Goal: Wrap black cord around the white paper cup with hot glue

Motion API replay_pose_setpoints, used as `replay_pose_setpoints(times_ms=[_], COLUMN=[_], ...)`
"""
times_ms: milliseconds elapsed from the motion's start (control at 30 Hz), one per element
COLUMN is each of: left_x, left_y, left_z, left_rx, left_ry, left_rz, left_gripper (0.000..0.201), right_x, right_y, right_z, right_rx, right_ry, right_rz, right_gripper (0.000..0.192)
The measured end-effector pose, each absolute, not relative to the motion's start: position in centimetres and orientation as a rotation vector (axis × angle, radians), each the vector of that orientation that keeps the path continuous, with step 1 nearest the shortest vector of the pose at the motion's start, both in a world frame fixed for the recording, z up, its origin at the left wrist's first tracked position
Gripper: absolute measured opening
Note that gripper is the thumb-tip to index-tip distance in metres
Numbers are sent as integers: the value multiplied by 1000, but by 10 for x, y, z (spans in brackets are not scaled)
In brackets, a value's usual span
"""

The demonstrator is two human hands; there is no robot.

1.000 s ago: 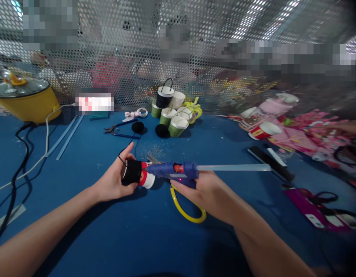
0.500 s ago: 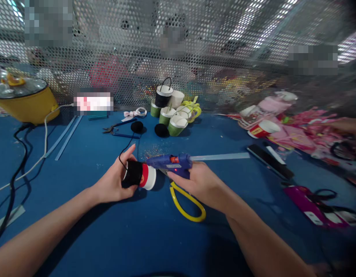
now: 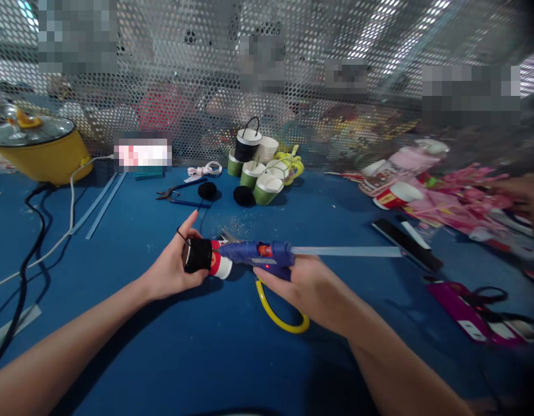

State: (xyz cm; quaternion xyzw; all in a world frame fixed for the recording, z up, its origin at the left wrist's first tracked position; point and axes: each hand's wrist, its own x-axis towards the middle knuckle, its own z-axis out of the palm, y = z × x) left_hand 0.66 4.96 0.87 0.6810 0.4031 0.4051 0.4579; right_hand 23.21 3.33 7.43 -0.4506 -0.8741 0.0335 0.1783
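Note:
My left hand is closed around a paper cup lying on its side. The cup is white and red, with black yarn wrapped over the end nearest my palm. A strand runs from it to a black yarn ball. In my right hand is a blue hot glue gun, its red light lit and a long clear glue stick out of its back. The nozzle points left at the cup, by the yarn's edge; contact I cannot tell. Yellow-handled scissors lie beneath the gun, partly hidden.
Behind stand several green cups, a black handled cup, a second black ball and pliers. A yellow pot sits left; a phone and purple power strip lie right. Another person's hand is far right.
The glue gun has dropped slightly and levelled out, its nozzle now over the cup's side. The glue stick has shifted right and down with it. My left hand still holds the cup.

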Motion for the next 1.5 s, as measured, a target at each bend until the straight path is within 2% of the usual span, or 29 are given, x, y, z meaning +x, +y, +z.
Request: replay_pose_setpoints(times_ms=[133,333,433,600,667,900,967,1100,1300,1500], left_x=[7,7,7,7,7,7,7,9,9,7], left_y=[50,51,51,51,51,51,50,49,49,47], left_z=[9,9,11,12,12,12,13,13,14,12], left_rx=[1649,1590,1554,1522,1530,1558,1589,1647,1781,1842], left_ry=[1033,1071,1080,1096,1109,1072,1062,1001,931,953], left_rz=[993,990,985,982,975,977,970,984,1011,993], left_gripper=[93,95,96,96,95,94,95,93,90,91], right_x=[234,233,231,226,225,232,235,236,229,227], right_y=[30,26,25,25,24,27,31,38,46,51], right_z=[71,78,82,82,81,76,73,69,75,76], right_rx=[-1114,-976,-1008,-1174,-1171,-1034,-1030,-1100,-1384,-1436], right_ry=[-2617,-2795,-2823,-2670,-2618,-2689,-2669,-2656,-2368,-2358], right_rz=[-274,-469,-453,-104,-73,-435,-455,-261,382,508], right_gripper=[24,24,23,16,12,18,22,23,13,16])
